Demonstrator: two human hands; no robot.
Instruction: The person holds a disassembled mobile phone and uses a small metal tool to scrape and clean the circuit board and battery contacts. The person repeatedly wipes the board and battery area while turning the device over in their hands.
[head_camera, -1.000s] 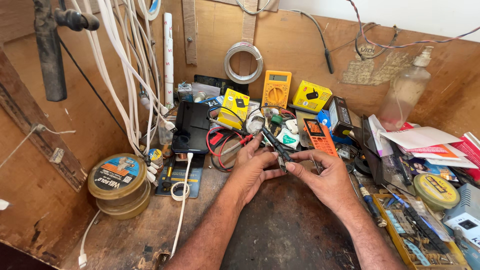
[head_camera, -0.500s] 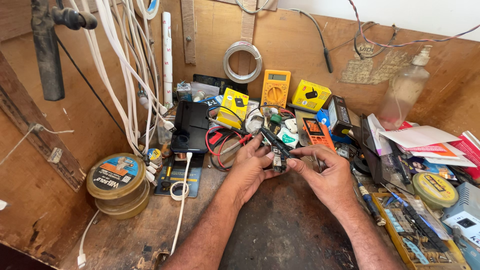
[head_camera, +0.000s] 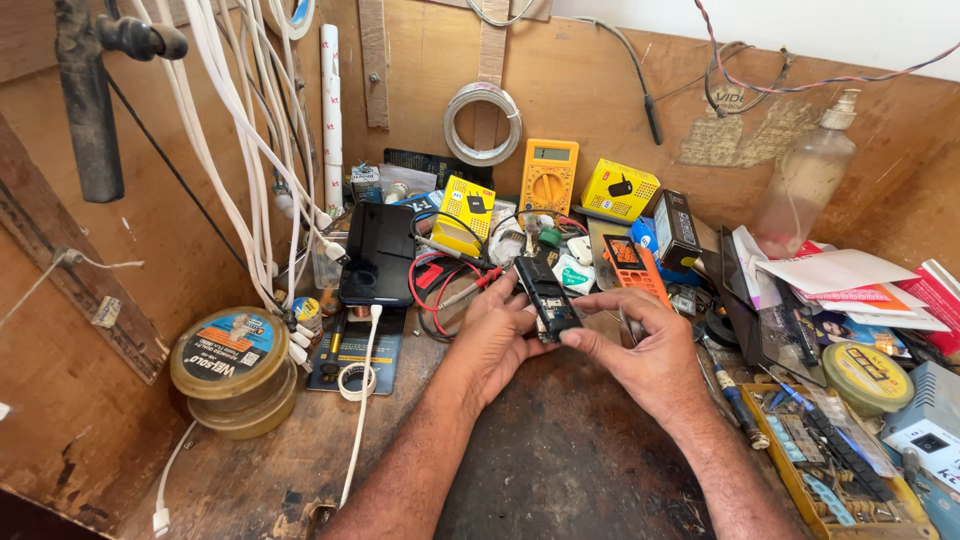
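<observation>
Both my hands hold a small dark phone body (head_camera: 545, 295) with its back open, above the dark worn middle of the workbench. My left hand (head_camera: 495, 340) cups it from below and from the left. My right hand (head_camera: 650, 355) pinches its lower end with thumb and forefinger. An orange phone casing (head_camera: 630, 262) lies just behind my right hand. Red and black multimeter probe leads (head_camera: 450, 285) lie left of the phone.
A yellow multimeter (head_camera: 547, 178) leans on the back wall beside yellow boxes (head_camera: 620, 190). A black smartphone (head_camera: 377, 252) charges at left, near stacked round tins (head_camera: 232, 365). White cables (head_camera: 240, 130) hang at left. A plastic bottle (head_camera: 805, 190), papers and a tool tray (head_camera: 830, 470) crowd the right.
The phone body has turned a little in my hands and sits slightly lower. My right fingers have shifted onto its lower end.
</observation>
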